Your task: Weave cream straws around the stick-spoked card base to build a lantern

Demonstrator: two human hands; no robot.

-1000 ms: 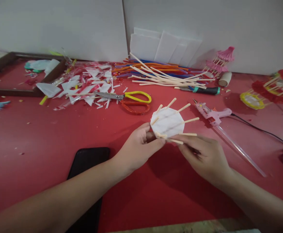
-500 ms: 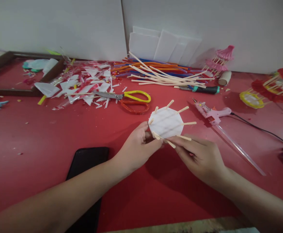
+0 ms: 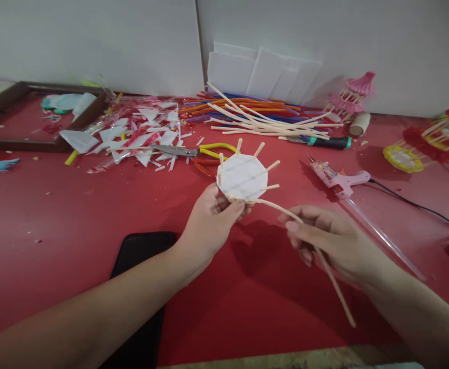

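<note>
In my left hand (image 3: pixel 212 218) I grip a white many-sided disc (image 3: pixel 243 177) by its near edge. Several short cream sticks (image 3: pixel 260 150) stand up around its rim. A long cream pipe cleaner (image 3: pixel 338 289) runs from under my left thumb at that near edge, curving to the right. My right hand (image 3: pixel 319 233) is closed around the pipe cleaner between thumb and fingers, and its free end trails down past the palm. Behind the disc lie scissors (image 3: pixel 186 151) with yellow and red handles, which the disc partly covers.
A pink glue gun (image 3: pixel 338 179) with a clear stick and a cord lies right. Cream pipe cleaners (image 3: pixel 259 120) are heaped at the back, paper scraps (image 3: pixel 147 136) at back left. A black phone (image 3: pixel 140 261) lies under my left forearm; a yellow-and-red model (image 3: pixel 426 141) stands right.
The disc has moved left and up in my left hand. My right hand has come away from its edge and now holds the long pipe cleaner out to the right.
</note>
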